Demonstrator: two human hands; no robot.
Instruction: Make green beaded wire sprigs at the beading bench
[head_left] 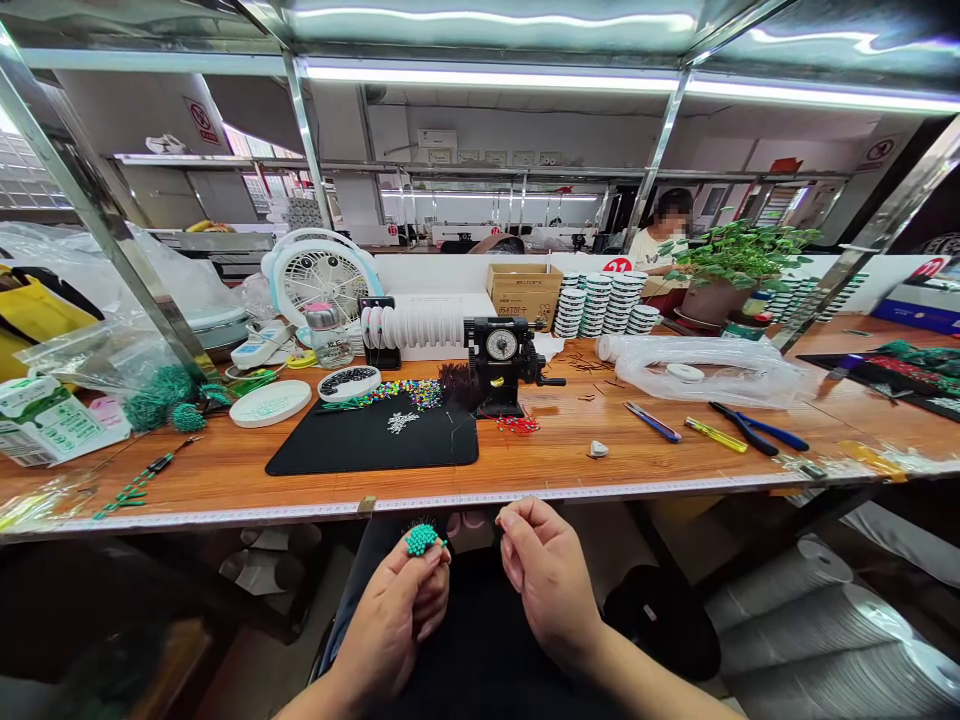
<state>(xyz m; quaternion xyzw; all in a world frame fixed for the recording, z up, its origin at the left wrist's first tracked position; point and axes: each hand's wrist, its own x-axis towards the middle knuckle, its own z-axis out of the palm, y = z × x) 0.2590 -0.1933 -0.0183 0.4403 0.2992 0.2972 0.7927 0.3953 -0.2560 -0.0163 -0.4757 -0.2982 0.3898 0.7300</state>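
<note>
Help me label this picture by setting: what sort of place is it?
Probably a workshop for small handwork: a black cranked machine and blue-and-black pliers rest on a long wooden workbench.

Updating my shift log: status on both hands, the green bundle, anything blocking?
Left hand pinching green-tipped bundle. Right hand apart from it, fingers pinched, any contents unclear. No obstruction visible between hands.

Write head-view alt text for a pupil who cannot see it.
The left hand holds a cluster of green bead-like pieces before a wooden workbench; the right hand is pinched nearby, contents unclear. The bench bears a black mat, a dial-fronted machine and blue-handled pliers.
</note>
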